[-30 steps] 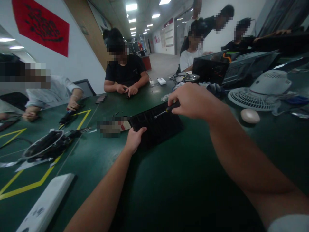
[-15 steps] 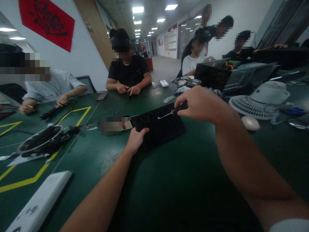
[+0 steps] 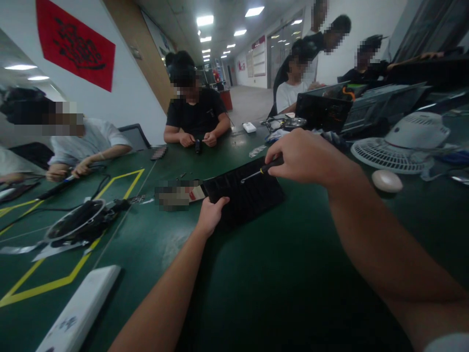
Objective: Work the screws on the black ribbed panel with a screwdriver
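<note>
A dark, flat rectangular panel [image 3: 252, 205] lies on the green table, tilted slightly in view; what device it belongs to I cannot tell. My left hand [image 3: 211, 215] is closed on its left edge, thumb on top and the other fingers mostly hidden. In my right hand [image 3: 304, 156] is a screwdriver [image 3: 256, 174] with a black handle and a yellow ring, held by the handle from above. Its metal shaft points left, with the end over or on the panel's surface. Beside the panel's left corner lies a beige-and-red item [image 3: 197, 193], partly blurred out.
Several small dark pieces [image 3: 184, 175] lie behind the beige item. A white power strip-like bar [image 3: 82, 308] is at front left, a coil of black cable [image 3: 78, 220] beyond it. Rightward are a white mouse [image 3: 387, 181] and a fan [image 3: 397, 146]. Co-workers sit around the table.
The view has turned slightly left. My hands, the screwdriver and the panel keep nearly the same arrangement. The co-worker opposite has moved their hands apart around a small black object.
</note>
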Demonstrator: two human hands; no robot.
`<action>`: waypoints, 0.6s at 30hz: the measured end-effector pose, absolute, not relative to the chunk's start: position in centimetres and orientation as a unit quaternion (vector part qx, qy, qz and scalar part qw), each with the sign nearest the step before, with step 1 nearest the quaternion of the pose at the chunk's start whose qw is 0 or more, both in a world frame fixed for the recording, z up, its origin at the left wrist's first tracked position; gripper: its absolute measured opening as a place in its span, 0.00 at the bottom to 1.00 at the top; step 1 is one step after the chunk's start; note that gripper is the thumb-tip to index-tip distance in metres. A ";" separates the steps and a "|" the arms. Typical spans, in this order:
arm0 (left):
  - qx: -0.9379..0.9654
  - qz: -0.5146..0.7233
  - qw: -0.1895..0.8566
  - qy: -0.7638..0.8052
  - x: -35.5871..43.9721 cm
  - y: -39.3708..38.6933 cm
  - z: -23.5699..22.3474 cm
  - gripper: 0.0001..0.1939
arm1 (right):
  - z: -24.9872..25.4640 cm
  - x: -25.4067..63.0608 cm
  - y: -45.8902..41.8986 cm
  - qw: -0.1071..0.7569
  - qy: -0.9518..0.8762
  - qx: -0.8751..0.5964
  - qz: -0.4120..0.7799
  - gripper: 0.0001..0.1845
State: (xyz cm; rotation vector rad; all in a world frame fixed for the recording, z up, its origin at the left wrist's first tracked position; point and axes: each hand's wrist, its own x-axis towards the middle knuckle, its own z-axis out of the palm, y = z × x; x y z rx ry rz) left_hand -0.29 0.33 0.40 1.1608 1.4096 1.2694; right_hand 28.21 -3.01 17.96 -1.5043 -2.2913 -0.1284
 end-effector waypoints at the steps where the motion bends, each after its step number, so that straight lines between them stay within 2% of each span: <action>1: 0.468 0.511 0.443 0.569 -0.3 0.3 0.4 0.22 | 17.9 28.1 -3.0 0.196 -0.818 -0.539 -0.044 0.11; 18: 0.467 0.508 0.458 0.560 0.0 0.1 0.6 0.20 | 17.4 28.9 -2.2 0.194 -0.826 -0.527 -0.035 0.09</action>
